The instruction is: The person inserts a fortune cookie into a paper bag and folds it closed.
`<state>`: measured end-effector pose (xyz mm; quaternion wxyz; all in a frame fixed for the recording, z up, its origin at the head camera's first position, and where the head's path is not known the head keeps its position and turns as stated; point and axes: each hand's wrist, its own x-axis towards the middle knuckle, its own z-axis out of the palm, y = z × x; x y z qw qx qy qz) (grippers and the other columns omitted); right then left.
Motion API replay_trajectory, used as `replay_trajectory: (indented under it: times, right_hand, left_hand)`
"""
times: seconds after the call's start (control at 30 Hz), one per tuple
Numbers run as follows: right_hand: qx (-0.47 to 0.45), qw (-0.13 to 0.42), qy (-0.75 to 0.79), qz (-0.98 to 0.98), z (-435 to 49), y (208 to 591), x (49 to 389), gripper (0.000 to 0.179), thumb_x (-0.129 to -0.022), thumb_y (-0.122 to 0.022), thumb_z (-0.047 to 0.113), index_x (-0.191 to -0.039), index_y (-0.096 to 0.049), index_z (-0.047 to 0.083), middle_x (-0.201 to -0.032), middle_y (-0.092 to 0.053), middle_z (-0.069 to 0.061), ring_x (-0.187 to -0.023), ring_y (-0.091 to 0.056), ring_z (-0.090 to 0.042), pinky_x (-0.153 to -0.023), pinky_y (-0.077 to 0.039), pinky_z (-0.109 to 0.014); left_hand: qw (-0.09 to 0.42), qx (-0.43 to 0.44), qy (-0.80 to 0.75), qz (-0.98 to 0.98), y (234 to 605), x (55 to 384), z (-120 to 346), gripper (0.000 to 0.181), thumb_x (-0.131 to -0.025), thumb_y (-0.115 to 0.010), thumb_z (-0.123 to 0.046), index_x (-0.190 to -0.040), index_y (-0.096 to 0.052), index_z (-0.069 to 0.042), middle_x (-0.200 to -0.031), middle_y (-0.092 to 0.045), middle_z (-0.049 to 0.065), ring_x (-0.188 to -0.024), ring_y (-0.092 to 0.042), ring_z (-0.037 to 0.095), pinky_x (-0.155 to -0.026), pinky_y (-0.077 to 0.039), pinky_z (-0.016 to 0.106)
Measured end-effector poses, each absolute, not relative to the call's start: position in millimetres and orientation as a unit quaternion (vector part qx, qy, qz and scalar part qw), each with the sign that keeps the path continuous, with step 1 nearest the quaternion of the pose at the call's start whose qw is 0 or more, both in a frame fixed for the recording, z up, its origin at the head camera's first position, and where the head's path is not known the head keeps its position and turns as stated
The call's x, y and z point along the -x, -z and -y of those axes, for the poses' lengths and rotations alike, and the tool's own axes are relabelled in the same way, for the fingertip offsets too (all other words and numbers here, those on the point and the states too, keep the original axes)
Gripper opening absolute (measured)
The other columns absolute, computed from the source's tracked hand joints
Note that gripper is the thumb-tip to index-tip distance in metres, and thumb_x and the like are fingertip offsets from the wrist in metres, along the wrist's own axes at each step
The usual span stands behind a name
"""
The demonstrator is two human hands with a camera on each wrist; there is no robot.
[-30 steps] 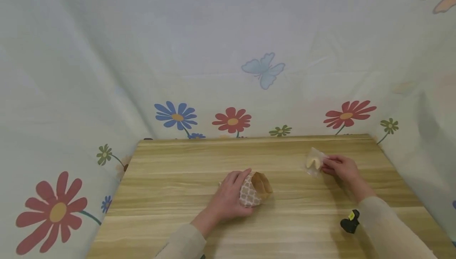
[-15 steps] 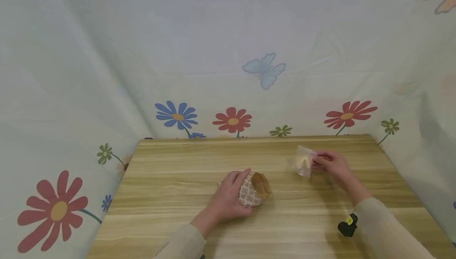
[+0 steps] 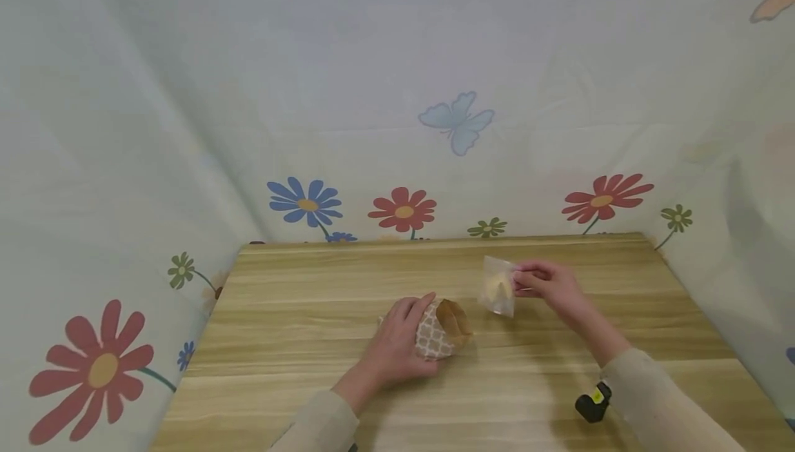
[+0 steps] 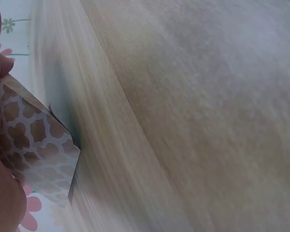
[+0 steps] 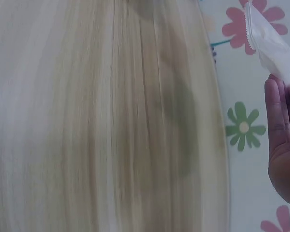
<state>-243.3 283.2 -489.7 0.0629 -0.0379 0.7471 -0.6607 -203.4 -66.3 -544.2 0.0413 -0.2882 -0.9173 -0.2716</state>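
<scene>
My left hand point(image 3: 397, 345) grips a brown paper bag point(image 3: 433, 335) with a white lattice pattern, low over the table. The bag's open mouth faces right, toward the other hand; its rear part is hidden under my fingers. In the left wrist view the patterned paper bag point(image 4: 36, 142) shows between thumb and fingers. My right hand point(image 3: 555, 290) pinches the edge of a clear plastic packet point(image 3: 499, 286) holding a pale fortune cookie, above the table and up and right of the bag's mouth. In the right wrist view the packet point(image 5: 273, 46) has a crimped end.
A wood-grain table point(image 3: 298, 272) spans the work area. Flower-printed cloth point(image 3: 348, 128) hangs behind it and along both sides. A black device with a yellow label point(image 3: 593, 402) sits at my right wrist, beside the sleeve point(image 3: 658, 397).
My right hand has moved left with the packet, bringing it closer to the bag's mouth. The left hand and the paper bag have stayed in place.
</scene>
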Motion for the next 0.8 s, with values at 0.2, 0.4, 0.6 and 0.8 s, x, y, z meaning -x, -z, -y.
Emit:
replay_trajectory:
  times: [0.2, 0.4, 0.6, 0.8]
  right_hand:
    - [0.050, 0.068, 0.654, -0.752, -267.2, 482.0, 238.6, 0.033, -0.106, -0.065, 0.007, -0.129, -0.061, -0.017, -0.108, -0.075, -0.014, -0.096, -0.075, -0.016, -0.091, -0.063, -0.045]
    - [0.072, 0.077, 0.644, -0.758, -252.1, 479.6, 233.1, 0.029, -0.105, -0.068, 0.008, -0.124, -0.065, -0.014, -0.109, -0.076, -0.019, -0.092, -0.078, -0.021, -0.086, -0.065, -0.041]
    - [0.108, 0.092, 0.623, -0.770, -238.0, 481.0, 227.7, 0.023, -0.103, -0.070, 0.006, -0.117, -0.069, -0.011, -0.106, -0.075, -0.022, -0.090, -0.076, -0.021, -0.088, -0.063, -0.055]
    - [0.134, 0.106, 0.603, -0.779, -229.4, 483.4, 223.0, 0.019, -0.102, -0.070, 0.004, -0.114, -0.071, -0.011, -0.097, -0.076, -0.020, -0.083, -0.076, -0.020, -0.084, -0.063, -0.057]
  left_hand:
    - [0.050, 0.287, 0.271, 0.917, 546.7, 205.6, 66.8, 0.119, -0.069, -0.091, -0.049, -0.168, -0.030, -0.025, -0.145, -0.051, 0.006, -0.131, -0.051, 0.021, -0.111, -0.050, 0.047]
    - [0.058, 0.282, 0.271, 0.918, 548.1, 206.4, 67.4, 0.120, -0.068, -0.092, -0.050, -0.167, -0.031, -0.022, -0.144, -0.051, 0.008, -0.130, -0.052, 0.022, -0.111, -0.050, 0.048]
    - [0.070, 0.278, 0.260, 0.922, 549.1, 206.4, 66.3, 0.121, -0.068, -0.092, -0.052, -0.167, -0.031, -0.022, -0.144, -0.052, 0.008, -0.130, -0.052, 0.024, -0.112, -0.049, 0.047]
    - [0.082, 0.277, 0.252, 0.924, 551.0, 206.5, 64.5, 0.121, -0.067, -0.092, -0.054, -0.167, -0.031, -0.022, -0.143, -0.052, 0.007, -0.129, -0.052, 0.023, -0.111, -0.050, 0.047]
